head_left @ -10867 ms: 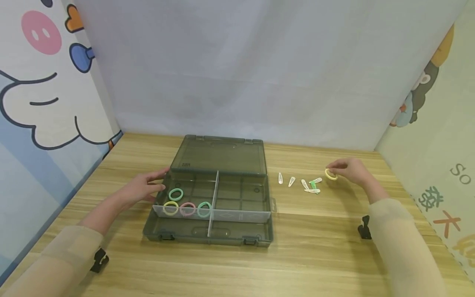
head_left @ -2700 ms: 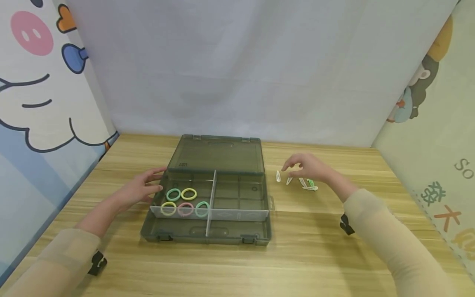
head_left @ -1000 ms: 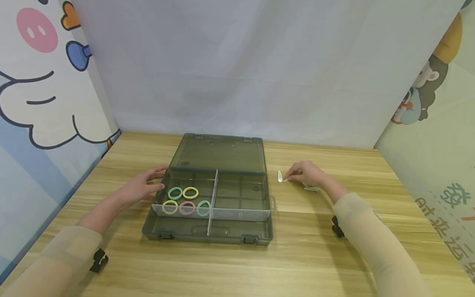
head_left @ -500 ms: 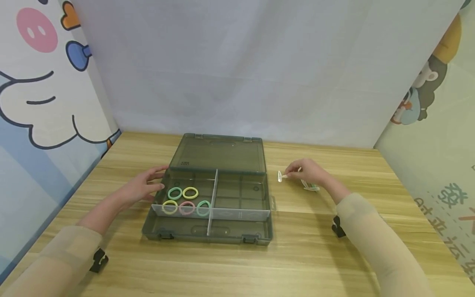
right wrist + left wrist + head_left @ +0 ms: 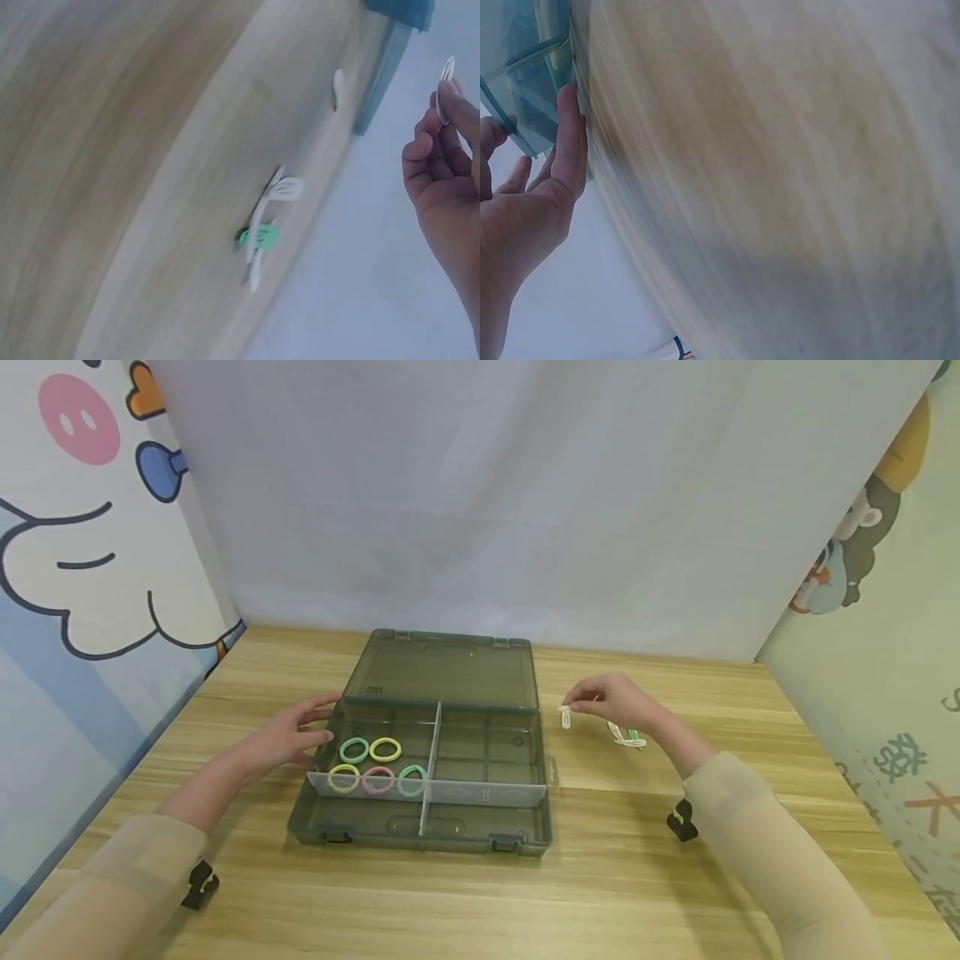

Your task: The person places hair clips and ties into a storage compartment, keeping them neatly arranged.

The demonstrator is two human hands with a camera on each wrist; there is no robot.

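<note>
In the head view my right hand [image 5: 617, 700] pinches a white hair clip, held above the table beside another white clip [image 5: 566, 720] that lies flat. The right wrist view shows the pinched clip [image 5: 448, 69] between thumb and finger of the right hand [image 5: 450, 172]. My left hand [image 5: 279, 745] rests with spread, relaxed fingers at the left side of a dark, see-through divided box [image 5: 420, 843]; in the left wrist view the hand [image 5: 536, 195] touches the box corner [image 5: 525, 139]. Several hair ties, among them a yellow one [image 5: 386, 741] and a pink one [image 5: 378, 771], lie in the upper left compartment.
Right of the box, several white clips [image 5: 630, 743] and a green clip [image 5: 634, 733] lie in a small heap on the wooden table [image 5: 480, 910]. The box's lid [image 5: 446, 670] lies back towards the grey backdrop. Printed cloths hang at both sides.
The right hand has lifted a white clip and moved it slightly left and up. Earlier it held a yellow tie, which now lies in the box. The left hand has barely moved.
</note>
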